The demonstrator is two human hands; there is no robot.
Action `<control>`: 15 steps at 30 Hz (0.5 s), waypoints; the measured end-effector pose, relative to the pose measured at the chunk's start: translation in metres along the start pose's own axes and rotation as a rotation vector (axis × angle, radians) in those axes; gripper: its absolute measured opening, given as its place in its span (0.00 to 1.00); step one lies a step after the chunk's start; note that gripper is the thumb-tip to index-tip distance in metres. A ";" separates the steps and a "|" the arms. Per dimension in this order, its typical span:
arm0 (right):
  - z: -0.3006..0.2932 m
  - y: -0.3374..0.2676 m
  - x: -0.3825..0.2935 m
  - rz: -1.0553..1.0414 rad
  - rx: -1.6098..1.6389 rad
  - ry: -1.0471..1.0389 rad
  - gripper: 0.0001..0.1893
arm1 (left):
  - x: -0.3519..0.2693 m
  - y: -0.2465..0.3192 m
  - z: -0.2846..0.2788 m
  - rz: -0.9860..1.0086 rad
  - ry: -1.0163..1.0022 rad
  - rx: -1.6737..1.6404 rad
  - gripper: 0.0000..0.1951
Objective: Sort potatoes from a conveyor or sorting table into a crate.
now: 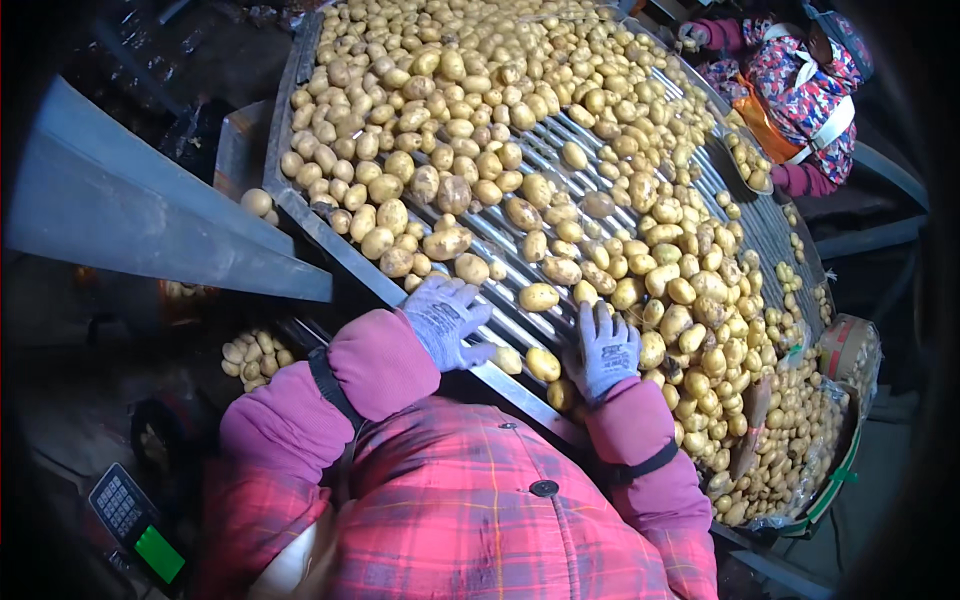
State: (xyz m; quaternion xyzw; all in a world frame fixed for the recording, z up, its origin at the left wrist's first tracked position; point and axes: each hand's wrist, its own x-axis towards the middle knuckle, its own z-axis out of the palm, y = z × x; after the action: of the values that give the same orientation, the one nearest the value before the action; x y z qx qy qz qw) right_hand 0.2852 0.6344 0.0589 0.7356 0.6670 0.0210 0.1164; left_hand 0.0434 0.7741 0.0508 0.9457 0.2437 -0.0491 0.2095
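My left hand (448,322), in a grey-purple knit work glove, rests over the near metal edge of a roller sorting table (517,315). Its fingers are spread and nothing is in them. Potatoes (448,243) lie just beyond its fingertips. My right hand (606,352), gloved alike, is at the left side of a heap of potatoes (697,300). Its fingers are apart, with the fingertips close to the heap; whether the palm touches a potato is hidden. Between my hands, a loose potato (542,364) sits on the rollers near the edge.
At the far right a person (802,90) holds a scoop (746,161) of small potatoes. A lined container (795,427) of small potatoes stands at the right. A blue-grey metal beam (165,202) juts in from the left. A keypad device with a green screen (159,553) is at lower left.
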 end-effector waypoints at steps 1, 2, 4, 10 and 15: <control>0.003 0.002 0.013 0.048 0.137 -0.011 0.42 | 0.000 -0.009 -0.002 -0.021 0.028 0.026 0.27; 0.004 0.003 0.025 0.043 0.183 -0.041 0.41 | 0.000 -0.019 -0.004 -0.080 0.028 0.070 0.24; 0.001 0.001 0.048 0.063 0.206 -0.166 0.38 | 0.000 -0.031 -0.003 -0.093 0.131 0.055 0.21; -0.010 -0.032 0.100 0.017 0.285 -0.193 0.36 | 0.010 -0.043 0.002 -0.170 0.098 0.057 0.15; -0.008 -0.037 0.112 -0.271 0.729 -0.036 0.30 | 0.007 -0.068 -0.035 -0.453 0.522 -0.457 0.13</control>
State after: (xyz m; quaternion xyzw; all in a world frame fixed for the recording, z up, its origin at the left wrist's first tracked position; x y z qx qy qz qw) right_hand 0.2601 0.7485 0.0454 0.6342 0.7198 -0.2458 -0.1390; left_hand 0.0162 0.8461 0.0560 0.7781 0.4952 0.2027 0.3289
